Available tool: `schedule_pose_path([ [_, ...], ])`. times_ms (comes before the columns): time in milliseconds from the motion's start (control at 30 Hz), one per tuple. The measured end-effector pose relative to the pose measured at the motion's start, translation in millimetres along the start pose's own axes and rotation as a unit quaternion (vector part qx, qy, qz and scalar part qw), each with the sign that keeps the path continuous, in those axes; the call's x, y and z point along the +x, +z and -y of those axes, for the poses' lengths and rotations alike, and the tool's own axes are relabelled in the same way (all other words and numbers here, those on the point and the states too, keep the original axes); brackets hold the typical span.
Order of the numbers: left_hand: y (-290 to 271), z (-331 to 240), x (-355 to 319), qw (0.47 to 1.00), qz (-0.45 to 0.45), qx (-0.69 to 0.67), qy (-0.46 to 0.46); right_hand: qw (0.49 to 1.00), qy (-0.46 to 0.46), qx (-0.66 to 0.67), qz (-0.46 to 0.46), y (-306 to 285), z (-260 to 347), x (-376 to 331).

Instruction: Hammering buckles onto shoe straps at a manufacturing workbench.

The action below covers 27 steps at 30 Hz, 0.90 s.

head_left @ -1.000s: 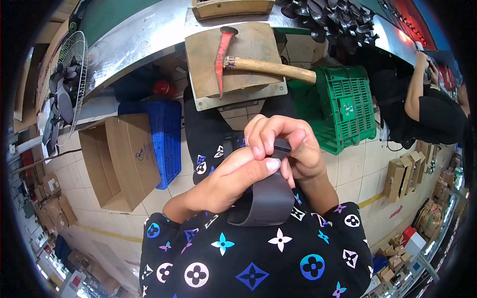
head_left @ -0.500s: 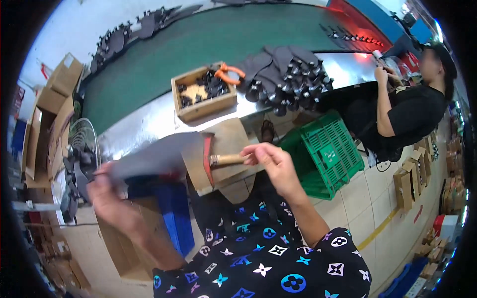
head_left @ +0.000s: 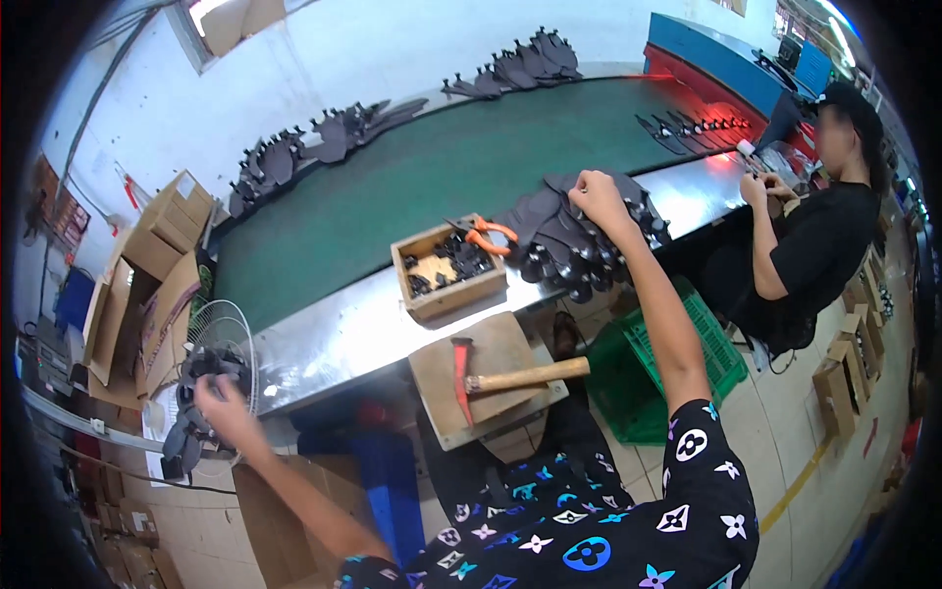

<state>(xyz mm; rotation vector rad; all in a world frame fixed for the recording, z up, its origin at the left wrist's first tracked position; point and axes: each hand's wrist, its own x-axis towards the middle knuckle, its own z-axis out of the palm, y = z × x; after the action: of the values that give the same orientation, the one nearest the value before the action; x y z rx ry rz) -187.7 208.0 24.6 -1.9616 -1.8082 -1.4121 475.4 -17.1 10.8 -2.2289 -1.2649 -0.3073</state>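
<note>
My right hand (head_left: 601,199) reaches over a pile of dark grey flat pieces with black knobs (head_left: 549,231) on the metal table edge. Its fingers are curled closed, and whatever they may hold is hidden. Far to the left, my left hand (head_left: 228,407) is beside a stack of similar dark pieces (head_left: 191,432) next to a fan. Slightly blurred, it has its fingers apart and nothing visible in them. A hammer (head_left: 525,377) with a red head and wooden handle lies on a tan square block (head_left: 432,368) in front of me.
A wooden box (head_left: 442,302) holds small black parts, with orange-handled pliers (head_left: 491,236) on its rim. Behind runs a green conveyor belt (head_left: 392,216). A green crate (head_left: 628,393) stands below right, a wire fan (head_left: 250,353) at left. A co-worker (head_left: 829,226) sits at right.
My left hand has carried a grey flat piece leftward to the stack and no longer holds it. My right hand has let go of the hammer handle and moved up to the pile. The view has shifted.
</note>
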Motion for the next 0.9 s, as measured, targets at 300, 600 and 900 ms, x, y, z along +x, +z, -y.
schedule_pose_path([
  [300,-30.4,-280.3,-137.5,0.931,0.147,-0.219,0.253,0.519,0.161,0.809,0.224,-85.6,279.3,-121.9],
  [600,-60.5,-231.0,-153.6,0.864,0.201,-0.458,-0.067,0.960,-0.271,0.047,0.048,6.4,176.6,-244.6],
  [900,30.3,-219.9,-235.8,0.944,0.303,-0.008,0.132,0.947,0.160,0.252,0.120,5.0,105.2,-344.6],
])
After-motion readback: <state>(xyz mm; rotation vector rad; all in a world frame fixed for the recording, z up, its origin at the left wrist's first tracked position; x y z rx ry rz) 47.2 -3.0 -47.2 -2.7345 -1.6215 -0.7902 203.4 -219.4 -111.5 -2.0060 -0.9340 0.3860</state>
